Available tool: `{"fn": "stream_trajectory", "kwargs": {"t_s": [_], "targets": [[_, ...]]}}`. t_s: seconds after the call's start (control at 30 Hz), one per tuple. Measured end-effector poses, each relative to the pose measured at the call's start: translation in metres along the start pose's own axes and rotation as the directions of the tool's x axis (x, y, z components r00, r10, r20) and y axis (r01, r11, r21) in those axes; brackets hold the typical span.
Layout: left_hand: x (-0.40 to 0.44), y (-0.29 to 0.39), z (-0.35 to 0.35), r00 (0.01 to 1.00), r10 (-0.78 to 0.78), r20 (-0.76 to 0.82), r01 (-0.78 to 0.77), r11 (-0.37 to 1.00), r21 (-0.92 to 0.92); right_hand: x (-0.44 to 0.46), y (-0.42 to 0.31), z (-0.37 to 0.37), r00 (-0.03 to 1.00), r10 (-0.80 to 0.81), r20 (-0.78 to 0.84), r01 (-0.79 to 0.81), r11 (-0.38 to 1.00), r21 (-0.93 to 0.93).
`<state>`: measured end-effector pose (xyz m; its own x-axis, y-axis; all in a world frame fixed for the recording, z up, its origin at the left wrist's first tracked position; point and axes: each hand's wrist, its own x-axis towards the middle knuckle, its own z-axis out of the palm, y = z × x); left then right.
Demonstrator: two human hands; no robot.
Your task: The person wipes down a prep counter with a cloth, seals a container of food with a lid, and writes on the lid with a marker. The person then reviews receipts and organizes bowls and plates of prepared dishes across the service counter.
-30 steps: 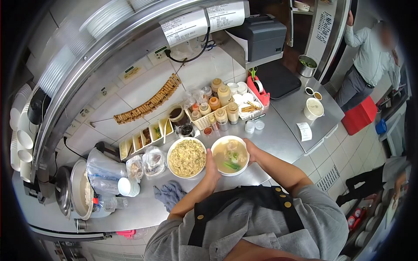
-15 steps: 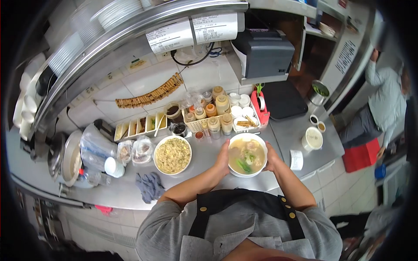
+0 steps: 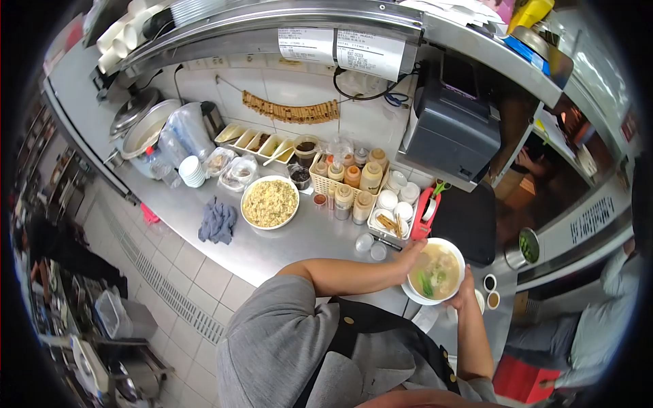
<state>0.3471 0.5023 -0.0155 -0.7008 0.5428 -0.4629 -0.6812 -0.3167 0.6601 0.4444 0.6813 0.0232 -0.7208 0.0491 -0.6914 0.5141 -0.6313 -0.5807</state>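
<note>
Both hands hold a white soup bowl [image 3: 461,256] over the right part of the steel counter. Pale broth [image 3: 423,262] with dumpling-like pieces and green leaves fills it. My left hand [image 3: 410,263] grips the bowl's left side, and my right hand [image 3: 465,291] wraps its lower right side. Below the bowl's left edge shows the rim of a white plate [image 3: 411,294]. Two sauce cups, one dark [image 3: 490,282] and one brown [image 3: 493,299], stand just right of my right hand. A white tub [image 3: 480,301] is partly hidden behind that hand.
Fried rice [image 3: 270,202] fills a large bowl left of centre, near a grey cloth [image 3: 218,221]. Squeeze bottles crowd a basket [image 3: 332,185] at the back. A red tape dispenser [image 3: 423,212] and a black board [image 3: 464,224] lie beyond the soup. A printer [image 3: 452,126] hangs above. A person [image 3: 598,333] stands at far right.
My hands have carried the soup bowl rightward along the counter, past the condiment tray. The view has turned to the right. Two small clear cups by the tray now show.
</note>
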Motion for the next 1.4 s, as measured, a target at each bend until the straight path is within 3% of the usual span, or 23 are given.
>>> {"fn": "stream_trajectory", "kwargs": {"t_s": [0.07,0.13,0.23,0.33,0.37,0.4,0.43,0.47,0.5,0.57,0.7,0.8,0.83,0.9,1.03,1.1,1.17,1.23,1.27,1.3,1.33,1.37,1.4], "targets": [[0.026,-0.013,0.013,0.993,0.036,-0.112,-0.018,0.987,0.161,-0.004,-0.021,-0.009,0.999,0.021,-0.03,-0.022,0.999,-0.042],[0.056,-0.021,0.028,0.985,0.059,-0.162,-0.031,0.985,0.171,-0.001,-0.035,-0.024,0.998,0.027,-0.053,-0.028,0.999,-0.018],[0.062,-0.014,0.051,0.998,0.063,0.029,-0.062,0.998,-0.025,0.022,-0.055,-0.048,0.983,-0.109,0.148,0.086,0.984,0.157],[0.106,-0.021,0.06,0.993,-0.083,0.081,0.091,0.991,-0.096,0.044,-0.079,-0.075,0.986,-0.114,0.118,0.098,0.986,0.136],[0.103,-0.011,0.07,0.984,-0.1,0.147,0.115,0.988,-0.1,0.054,-0.086,-0.087,0.985,-0.139,0.102,0.13,0.988,0.083],[0.11,-0.006,0.08,0.982,-0.106,0.154,0.121,0.988,-0.092,0.041,-0.1,-0.076,0.998,-0.006,0.065,-0.005,0.987,0.163],[0.12,-0.008,0.087,0.986,-0.101,0.135,0.113,0.99,-0.079,0.041,-0.111,-0.077,0.998,-0.002,0.062,-0.007,0.991,0.131],[0.129,-0.007,0.094,0.99,-0.084,0.116,0.091,0.994,-0.06,0.062,-0.12,-0.098,1.0,0.001,-0.004,-0.001,1.0,0.009],[0.14,-0.007,0.101,0.992,-0.069,0.102,0.073,0.996,-0.041,0.024,-0.142,-0.059,0.993,0.009,-0.118,-0.012,0.999,-0.032],[0.163,-0.005,0.11,0.996,-0.043,0.081,0.044,0.999,-0.001,0.071,-0.152,-0.096,1.0,-0.022,-0.02,0.023,0.999,0.049],[0.218,-0.006,0.122,1.0,0.015,0.025,-0.017,0.996,0.085,0.106,-0.186,-0.112,0.999,0.012,-0.051,-0.009,0.998,0.064],[0.263,-0.004,0.124,0.997,0.07,-0.028,-0.065,0.988,0.138,0.132,-0.207,-0.118,0.936,-0.184,-0.3,0.101,0.957,-0.273],[0.28,-0.002,0.125,0.995,0.089,-0.046,-0.081,0.984,0.157,0.151,-0.215,-0.117,0.934,-0.241,-0.265,0.178,0.954,-0.24],[0.3,0.0,0.123,0.989,0.122,-0.079,-0.105,0.976,0.19,0.154,-0.222,-0.105,0.886,-0.262,-0.382,0.195,0.959,-0.204],[0.359,-0.025,0.09,0.972,0.163,-0.168,-0.116,0.959,0.259,0.242,-0.21,-0.158,0.928,-0.238,-0.288,0.173,0.957,-0.234],[0.358,-0.022,0.089,0.986,0.114,-0.121,-0.084,0.969,0.231,0.266,-0.204,-0.166,0.952,-0.238,-0.195,0.231,0.971,-0.056],[0.322,-0.002,0.111,0.993,0.058,-0.099,-0.045,0.99,0.133,0.272,-0.202,-0.166,0.926,-0.287,-0.244,0.267,0.957,-0.112],[0.315,0.0,0.1,0.998,0.054,0.038,-0.056,0.996,0.065,0.324,-0.19,-0.206,0.927,-0.369,-0.072,0.37,0.929,0.006],[0.331,0.011,0.096,0.982,0.171,-0.08,-0.136,0.937,0.323,0.318,-0.217,-0.179,0.936,-0.352,0.014,0.351,0.927,-0.13],[0.323,-0.017,0.085,0.974,0.184,-0.136,-0.069,0.802,0.593,0.278,-0.195,-0.19,0.948,-0.319,-0.019,0.309,0.929,-0.202],[0.295,-0.012,0.092,0.952,0.284,-0.111,-0.13,0.708,0.694,0.285,-0.201,-0.196,0.884,-0.256,-0.392,0.034,0.869,-0.493],[0.269,-0.006,0.095,0.954,0.285,-0.091,-0.147,0.709,0.69,0.301,-0.196,-0.22,0.874,-0.274,-0.401,0.045,0.868,-0.495],[0.245,0.003,0.095,0.939,0.336,0.07,-0.31,0.743,0.593,0.336,-0.222,-0.238,0.82,-0.447,-0.357,0.111,0.737,-0.667]]}}
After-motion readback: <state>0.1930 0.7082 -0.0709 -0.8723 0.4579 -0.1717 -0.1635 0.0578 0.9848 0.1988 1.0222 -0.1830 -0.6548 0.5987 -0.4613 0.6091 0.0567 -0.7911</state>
